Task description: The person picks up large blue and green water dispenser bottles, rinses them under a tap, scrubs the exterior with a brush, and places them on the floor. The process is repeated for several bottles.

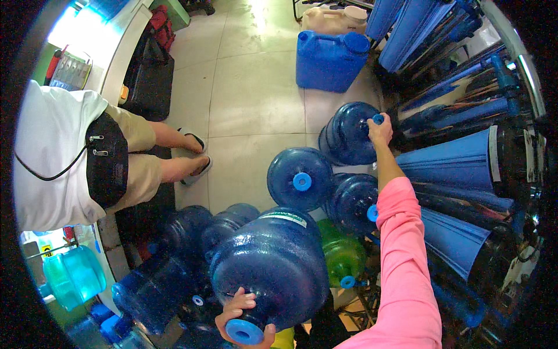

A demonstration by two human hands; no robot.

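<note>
My left hand [235,307] is wrapped round the neck of a large blue water jug [270,262], just behind its light-blue cap. This jug is tilted, its neck toward me and its base pointing away. My right arm, in a pink sleeve, reaches far forward. At its end my right hand [381,131] grips the capped neck of another blue water jug [346,136] on the floor. Between the two stand a blue jug [296,174] with its cap facing up and a further blue jug [351,198], partly behind my right arm. A green jug [340,253] is beside the left-hand jug.
Several more blue jugs [160,285] crowd the lower left. A blue jerrycan [332,61] and a beige jerrycan [331,20] stand ahead on the tiled floor [250,99]. Blue filter cylinders [447,160] line the right. At left, another person [64,151] stands by a counter.
</note>
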